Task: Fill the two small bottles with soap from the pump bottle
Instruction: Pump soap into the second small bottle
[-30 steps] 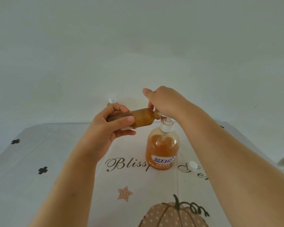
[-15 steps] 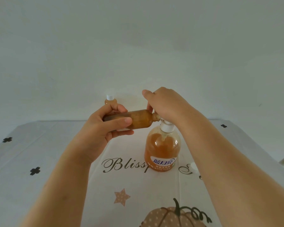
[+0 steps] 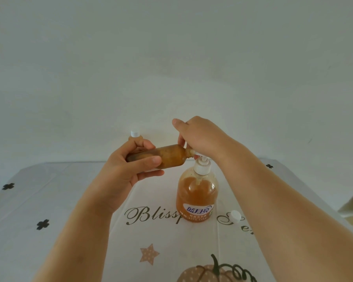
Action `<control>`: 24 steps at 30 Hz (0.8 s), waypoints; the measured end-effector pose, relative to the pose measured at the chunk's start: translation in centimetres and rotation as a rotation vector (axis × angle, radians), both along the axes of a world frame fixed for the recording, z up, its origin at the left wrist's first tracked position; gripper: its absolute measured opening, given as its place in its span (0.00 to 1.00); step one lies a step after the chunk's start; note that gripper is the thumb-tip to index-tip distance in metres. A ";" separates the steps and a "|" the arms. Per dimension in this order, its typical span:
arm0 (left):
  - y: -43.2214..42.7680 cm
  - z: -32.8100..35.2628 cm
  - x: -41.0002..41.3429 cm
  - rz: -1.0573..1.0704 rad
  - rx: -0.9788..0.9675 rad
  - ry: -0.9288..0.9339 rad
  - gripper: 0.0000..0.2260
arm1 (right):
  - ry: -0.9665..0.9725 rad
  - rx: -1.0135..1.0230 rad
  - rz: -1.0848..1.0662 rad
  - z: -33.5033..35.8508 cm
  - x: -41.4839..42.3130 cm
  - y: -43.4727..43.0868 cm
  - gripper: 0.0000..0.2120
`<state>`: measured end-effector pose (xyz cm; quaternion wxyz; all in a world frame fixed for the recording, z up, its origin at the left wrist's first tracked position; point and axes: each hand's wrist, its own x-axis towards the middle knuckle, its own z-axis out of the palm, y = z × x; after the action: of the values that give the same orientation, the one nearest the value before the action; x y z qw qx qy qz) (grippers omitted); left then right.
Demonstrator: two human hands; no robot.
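Left hand grasps the small amber plastic bottle horizontally, mid-body, above mid-bench, mouth at the spout. Right hand presses the clear orange-soap pump bottle. Likely light, slippery; grip mid-body.

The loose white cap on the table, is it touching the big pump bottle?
Apart. The head view shows the white cap lying to the right of the pump bottle, with a clear strip of tablecloth between them.

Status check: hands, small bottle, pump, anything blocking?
Left hand grips small bottle sideways, mouth at pump nozzle. Right hand on pump bottle head. Second small bottle capped behind; loose cap on tablecloth. Nothing blocking.
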<state>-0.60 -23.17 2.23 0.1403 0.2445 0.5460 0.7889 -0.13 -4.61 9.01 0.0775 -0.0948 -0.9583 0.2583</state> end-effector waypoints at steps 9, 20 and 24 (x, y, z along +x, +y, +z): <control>0.1 0.1 0.1 0.017 -0.002 -0.009 0.14 | -0.012 -0.007 0.019 -0.1 0.2 0.0 0.31; -0.2 -0.5 -0.6 -0.008 -0.067 -0.023 0.24 | -0.064 0.068 0.043 -1.4 0.0 0.2 0.33; -0.2 -0.3 -0.4 -0.003 -0.065 -0.024 0.26 | -0.051 0.048 0.026 -1.4 0.1 0.1 0.33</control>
<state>-1.05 -23.37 1.93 0.1558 0.2310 0.5694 0.7734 -0.07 -4.47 7.62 0.0519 -0.0871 -0.9669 0.2340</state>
